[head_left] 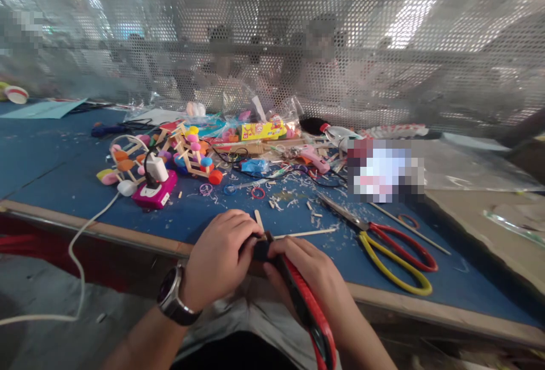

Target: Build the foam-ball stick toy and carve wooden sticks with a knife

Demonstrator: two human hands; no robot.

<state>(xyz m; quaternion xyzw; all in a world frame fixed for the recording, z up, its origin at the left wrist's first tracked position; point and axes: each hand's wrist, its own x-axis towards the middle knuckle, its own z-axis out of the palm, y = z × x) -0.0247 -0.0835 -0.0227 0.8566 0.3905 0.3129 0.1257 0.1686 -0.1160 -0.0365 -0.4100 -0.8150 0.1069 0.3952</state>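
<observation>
At the table's front edge my right hand (pixel 309 265) is wrapped round red-handled pliers (pixel 313 316), whose dark head points away from me. My left hand (pixel 223 253), with a watch on its wrist, is pinched close to the jaws. From between its fingers and the pliers' head a short flat wooden stick (pixel 259 219) pokes up; my fingers partly hide it. Just beyond the right hand lies a thin wooden strip (pixel 309 233). Large scissors (pixel 366 227) with one red and one yellow handle rest to the right, blades partly open.
Small wooden frames with coloured pompoms (pixel 191 151) stand at left, beside a magenta power adapter (pixel 155 191) with a white cable. Behind are a pink glue gun (pixel 315 159), bagged craft materials (pixel 264 129) and scattered scraps. A blurred bright screen (pixel 383 171) and cardboard (pixel 477 217) lie right.
</observation>
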